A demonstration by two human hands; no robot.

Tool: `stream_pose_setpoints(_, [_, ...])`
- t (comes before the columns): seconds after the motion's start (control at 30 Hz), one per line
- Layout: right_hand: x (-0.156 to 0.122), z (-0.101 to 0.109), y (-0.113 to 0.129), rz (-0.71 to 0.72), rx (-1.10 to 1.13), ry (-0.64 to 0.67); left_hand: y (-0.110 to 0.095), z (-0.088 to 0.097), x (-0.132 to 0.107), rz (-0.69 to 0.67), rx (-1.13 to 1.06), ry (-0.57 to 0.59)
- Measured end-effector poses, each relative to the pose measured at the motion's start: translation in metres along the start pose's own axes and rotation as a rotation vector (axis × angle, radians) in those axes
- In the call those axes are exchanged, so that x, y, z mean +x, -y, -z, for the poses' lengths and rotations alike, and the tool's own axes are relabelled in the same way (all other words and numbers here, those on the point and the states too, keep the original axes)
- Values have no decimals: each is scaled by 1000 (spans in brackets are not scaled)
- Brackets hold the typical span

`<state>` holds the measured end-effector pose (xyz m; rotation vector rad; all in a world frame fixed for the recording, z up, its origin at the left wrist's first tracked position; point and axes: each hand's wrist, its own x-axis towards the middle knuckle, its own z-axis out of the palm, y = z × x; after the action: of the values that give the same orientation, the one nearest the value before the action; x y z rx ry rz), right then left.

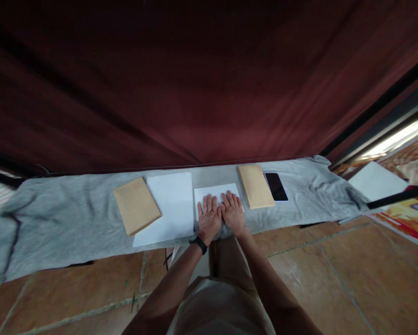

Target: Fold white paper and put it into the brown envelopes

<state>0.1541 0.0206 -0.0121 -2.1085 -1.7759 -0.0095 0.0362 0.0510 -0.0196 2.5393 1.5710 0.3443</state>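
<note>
Both palms press down on a small white piece of paper [216, 190], which looks folded, on the grey cloth. My left hand [209, 216] lies flat with its fingers stretched over the paper's left half. Beside it my right hand [232, 211] is flat too, covering the right half; the thumbs touch or nearly touch. Left of my hands lies a larger white sheet [174, 204], its left part under a stack of brown envelopes [136, 204]. Another stack of brown envelopes [257, 187] sits just right of my right hand. The paper's near edge is hidden by my hands.
A phone [276, 187] with a dark screen lies beyond the right envelopes. Grey cloth [72, 214] covers the narrow bench. A dark red curtain [209, 93] hangs close behind it. White paper [378, 182] and a colourful printed bag [407, 216] are at far right.
</note>
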Motion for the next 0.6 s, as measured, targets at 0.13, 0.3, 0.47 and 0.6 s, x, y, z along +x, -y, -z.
stream_pose_setpoints(0.13, [-2, -6, -2, -9, -50, -20, 3, 3, 16, -33, -10, 9])
stream_pose_setpoints(0.3, [-1, -11, 0, -37, -87, -56, 10, 3, 38, -92, -13, -13])
stream_pose_setpoints(0.47, [-2, -16, -2, -35, -73, -85, 19, 5, 53, -44, -4, -20])
stream_pose_setpoints(0.6, [-1, -16, -3, -47, -69, -79, 22, 12, 46, -26, 1, -26])
